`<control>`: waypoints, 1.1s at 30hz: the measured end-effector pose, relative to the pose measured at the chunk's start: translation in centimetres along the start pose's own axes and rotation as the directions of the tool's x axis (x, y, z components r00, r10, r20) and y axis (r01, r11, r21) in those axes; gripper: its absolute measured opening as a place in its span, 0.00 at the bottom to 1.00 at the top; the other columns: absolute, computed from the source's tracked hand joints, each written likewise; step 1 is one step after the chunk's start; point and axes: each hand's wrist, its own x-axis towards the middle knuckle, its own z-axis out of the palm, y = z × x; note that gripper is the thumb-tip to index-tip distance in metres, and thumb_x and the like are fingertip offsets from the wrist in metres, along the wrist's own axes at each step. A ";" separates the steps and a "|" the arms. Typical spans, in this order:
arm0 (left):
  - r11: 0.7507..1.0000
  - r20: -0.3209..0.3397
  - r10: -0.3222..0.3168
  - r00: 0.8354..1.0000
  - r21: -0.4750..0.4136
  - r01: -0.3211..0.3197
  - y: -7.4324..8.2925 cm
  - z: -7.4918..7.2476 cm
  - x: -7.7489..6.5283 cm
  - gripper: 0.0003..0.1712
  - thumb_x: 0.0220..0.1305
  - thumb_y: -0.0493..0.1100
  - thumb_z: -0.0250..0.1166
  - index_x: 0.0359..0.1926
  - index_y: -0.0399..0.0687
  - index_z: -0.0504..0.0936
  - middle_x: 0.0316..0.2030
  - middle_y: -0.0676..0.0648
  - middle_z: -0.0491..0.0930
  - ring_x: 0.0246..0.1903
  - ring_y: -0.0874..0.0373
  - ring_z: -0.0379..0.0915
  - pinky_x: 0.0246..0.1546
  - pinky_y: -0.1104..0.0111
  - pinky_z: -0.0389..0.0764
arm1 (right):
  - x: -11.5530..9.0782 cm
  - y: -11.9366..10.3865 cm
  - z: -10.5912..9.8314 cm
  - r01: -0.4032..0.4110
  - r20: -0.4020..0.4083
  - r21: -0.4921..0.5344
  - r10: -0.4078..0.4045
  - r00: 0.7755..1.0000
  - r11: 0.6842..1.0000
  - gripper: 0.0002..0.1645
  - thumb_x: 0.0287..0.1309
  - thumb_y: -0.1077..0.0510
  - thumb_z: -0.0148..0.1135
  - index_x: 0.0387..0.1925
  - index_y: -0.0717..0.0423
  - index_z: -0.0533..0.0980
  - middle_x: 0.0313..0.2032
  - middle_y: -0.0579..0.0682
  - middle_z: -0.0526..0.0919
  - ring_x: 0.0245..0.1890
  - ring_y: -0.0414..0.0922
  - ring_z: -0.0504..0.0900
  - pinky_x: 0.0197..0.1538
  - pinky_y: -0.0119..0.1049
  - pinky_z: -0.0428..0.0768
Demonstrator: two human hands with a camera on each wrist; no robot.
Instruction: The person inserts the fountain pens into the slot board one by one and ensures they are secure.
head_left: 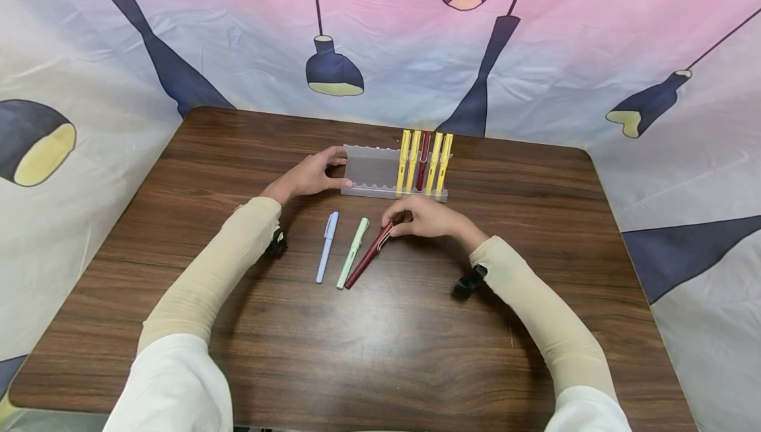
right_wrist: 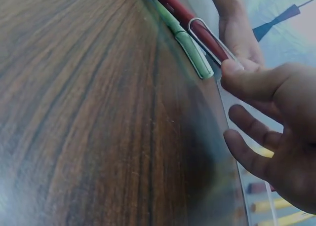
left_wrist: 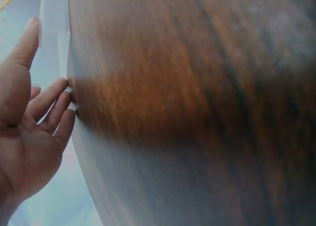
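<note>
A clear pen rack (head_left: 371,166) stands at the back of the table. My left hand (head_left: 310,174) rests at its left end, the thumb on the front ledge; in the left wrist view the fingers (left_wrist: 53,100) extend loosely beside the rack. My right hand (head_left: 425,216) pinches the upper end of a dark red pen (head_left: 370,257) between thumb and fingers. That pen slants toward the table, its clip showing in the right wrist view. Just left of it lies a light green pen (head_left: 353,253), then a light blue pen (head_left: 327,247).
Yellow pens (head_left: 402,162) and another dark red pen (head_left: 424,161) stand side by side in the rack's right half. Beneath everything is a dark wood-grain table (head_left: 380,353). A patterned cloth (head_left: 255,42) hangs behind and beside it.
</note>
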 end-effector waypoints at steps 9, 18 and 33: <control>1.000 0.001 0.004 1.000 0.003 -0.004 0.0 0.0 0.0 0.55 0.67 0.55 0.71 0.81 0.44 0.49 0.73 0.38 0.67 0.76 0.43 0.54 0.74 0.48 0.58 | -0.7 -0.6 -0.7 -0.018 -0.050 0.274 0.032 0.998 0.961 0.08 0.65 0.64 0.68 0.45 0.59 0.84 0.41 0.50 0.85 0.43 0.45 0.82 0.53 0.41 0.83; 1.000 -0.004 -0.001 1.000 0.010 0.001 0.2 0.0 0.0 0.54 0.67 0.55 0.70 0.81 0.44 0.49 0.72 0.38 0.68 0.76 0.44 0.54 0.74 0.48 0.58 | -1.2 -0.9 -1.4 -0.013 -0.122 0.388 0.066 0.990 0.922 0.17 0.66 0.66 0.67 0.53 0.71 0.80 0.49 0.62 0.85 0.44 0.45 0.82 0.53 0.38 0.82; 1.000 -0.003 0.011 1.000 0.016 -0.011 0.1 -0.1 0.1 0.53 0.66 0.55 0.71 0.80 0.43 0.51 0.72 0.38 0.69 0.75 0.44 0.56 0.75 0.48 0.57 | -1.7 -2.3 -3.2 0.104 -0.328 0.453 0.057 0.943 0.885 0.16 0.58 0.72 0.70 0.47 0.77 0.81 0.45 0.72 0.84 0.36 0.39 0.87 0.41 0.32 0.86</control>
